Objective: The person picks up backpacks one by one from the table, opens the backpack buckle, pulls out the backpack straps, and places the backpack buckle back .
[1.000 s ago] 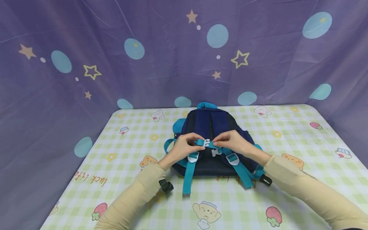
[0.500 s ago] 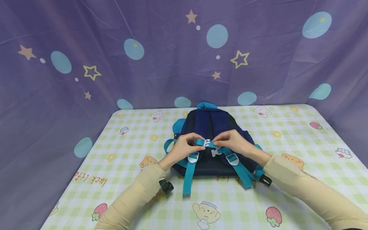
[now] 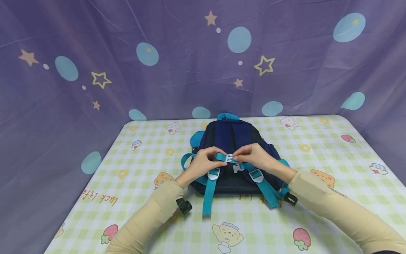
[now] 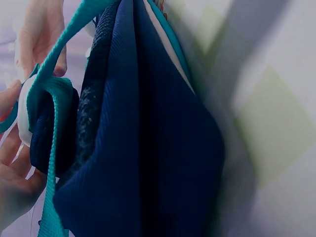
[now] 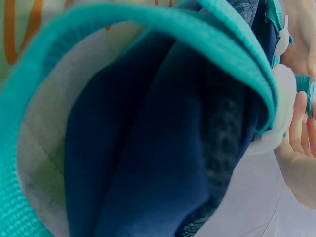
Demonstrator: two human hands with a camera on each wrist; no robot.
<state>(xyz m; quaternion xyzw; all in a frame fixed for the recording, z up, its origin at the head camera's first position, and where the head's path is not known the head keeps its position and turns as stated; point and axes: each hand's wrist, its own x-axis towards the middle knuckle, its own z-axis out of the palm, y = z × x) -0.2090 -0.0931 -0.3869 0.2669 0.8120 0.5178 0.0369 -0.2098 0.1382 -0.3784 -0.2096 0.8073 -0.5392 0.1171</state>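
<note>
A dark navy backpack [image 3: 222, 137] lies with its strap side up. Over its middle, my left hand [image 3: 203, 163] pinches a white plastic buckle [image 3: 229, 158] on a short teal strap [image 3: 220, 157], thumb and index finger at its left edge. On the other side, my right hand [image 3: 256, 156] pinches the teal webbing right at the buckle's right edge, its fingertips partly covering it. Just below hangs another white buckle piece [image 3: 237, 169]. White strap adjusters [image 3: 256, 175] sit on both shoulder straps, and the left one's adjuster [image 4: 24, 111] shows close up in the left wrist view.
Two loose teal strap ends [image 3: 208, 197] trail toward the front of the table. A checked cloth [image 3: 152, 225] with cartoon prints covers the table. Behind it hangs a purple curtain [image 3: 177, 81]. A teal strap loop [image 5: 123, 15] arches across the right wrist view.
My right hand has shifted slightly left, its fingertips closer to the buckle. The buckle has moved a touch to the right. My left hand has barely moved.
</note>
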